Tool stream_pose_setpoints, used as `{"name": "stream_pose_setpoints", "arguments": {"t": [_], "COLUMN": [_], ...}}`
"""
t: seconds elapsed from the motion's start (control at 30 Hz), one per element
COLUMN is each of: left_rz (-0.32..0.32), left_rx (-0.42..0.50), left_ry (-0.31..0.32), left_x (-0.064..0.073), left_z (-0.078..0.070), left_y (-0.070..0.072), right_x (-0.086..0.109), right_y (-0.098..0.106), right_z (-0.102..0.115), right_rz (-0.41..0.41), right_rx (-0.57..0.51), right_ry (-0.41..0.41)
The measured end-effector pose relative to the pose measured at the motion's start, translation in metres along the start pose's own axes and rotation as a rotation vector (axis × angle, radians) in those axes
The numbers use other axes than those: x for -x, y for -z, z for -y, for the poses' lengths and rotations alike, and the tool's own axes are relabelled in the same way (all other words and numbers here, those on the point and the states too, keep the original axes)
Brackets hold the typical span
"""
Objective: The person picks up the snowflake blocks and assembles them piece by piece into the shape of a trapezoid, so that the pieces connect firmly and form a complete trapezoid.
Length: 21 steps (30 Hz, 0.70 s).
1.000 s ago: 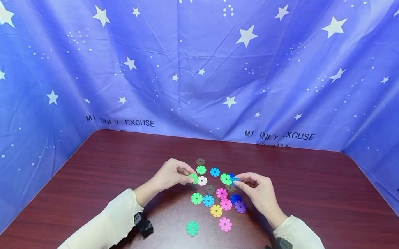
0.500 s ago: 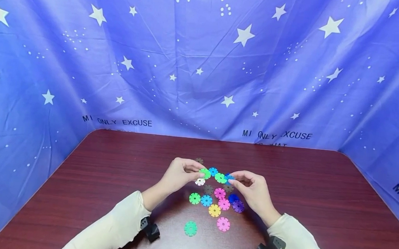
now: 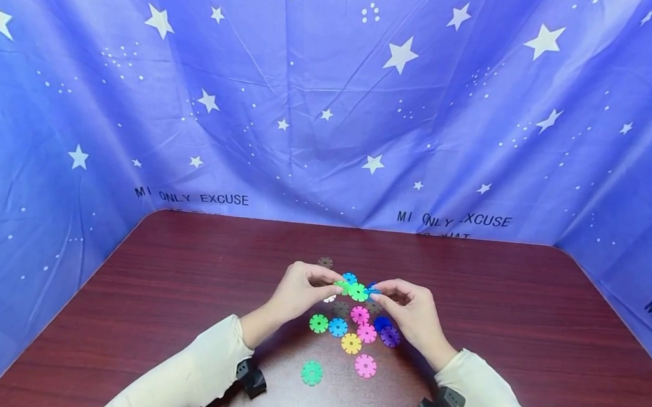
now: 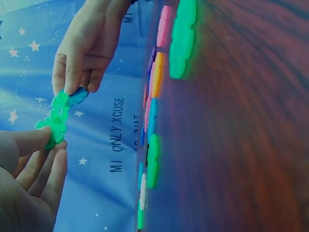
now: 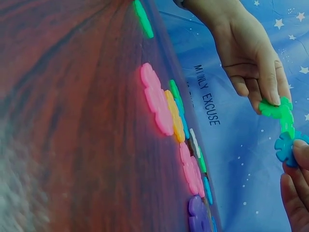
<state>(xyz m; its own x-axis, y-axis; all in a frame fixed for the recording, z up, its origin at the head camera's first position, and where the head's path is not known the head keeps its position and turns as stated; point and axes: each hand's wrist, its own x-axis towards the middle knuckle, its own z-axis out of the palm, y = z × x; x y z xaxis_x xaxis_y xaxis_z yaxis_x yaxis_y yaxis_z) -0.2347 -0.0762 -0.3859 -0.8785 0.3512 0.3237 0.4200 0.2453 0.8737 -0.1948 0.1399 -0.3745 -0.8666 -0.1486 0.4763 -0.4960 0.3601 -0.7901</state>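
Above the table, my left hand pinches a bright green notched plastic disc between thumb and fingers. My right hand pinches a blue notched disc, to which a second green disc is attached. In both wrist views the two green discs meet at an angle, edge against edge. How deeply their slots interlock cannot be made out. Just below the hands lie a white disc, partly covered by the left fingers, and a blue disc.
Loose notched discs lie flat on the dark red wooden table, among them a pink disc, a yellow disc, a purple disc and a teal-green disc nearest the front. A blue starry curtain hangs behind.
My left hand has moved right with its green disc, and that disc has turned and now touches the green one at my right hand. The right hand has shifted slightly left.
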Motion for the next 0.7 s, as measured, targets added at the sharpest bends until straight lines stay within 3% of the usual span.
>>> {"name": "stream_pose_setpoints", "arguments": {"t": [0.4,0.7], "left_rz": [-0.052,-0.017], "left_rx": [-0.050,-0.042], "left_ry": [-0.066,-0.097], "left_x": [0.0006,-0.0004], "left_z": [-0.0025,-0.0054], "left_y": [-0.0105,-0.0101], "right_x": [0.0019,0.0019], "right_y": [-0.0053,-0.0042], "right_z": [0.0022,0.0051], "right_rz": [-0.146,-0.144], "right_rx": [0.020,0.033], "right_ry": [-0.008,0.037]}}
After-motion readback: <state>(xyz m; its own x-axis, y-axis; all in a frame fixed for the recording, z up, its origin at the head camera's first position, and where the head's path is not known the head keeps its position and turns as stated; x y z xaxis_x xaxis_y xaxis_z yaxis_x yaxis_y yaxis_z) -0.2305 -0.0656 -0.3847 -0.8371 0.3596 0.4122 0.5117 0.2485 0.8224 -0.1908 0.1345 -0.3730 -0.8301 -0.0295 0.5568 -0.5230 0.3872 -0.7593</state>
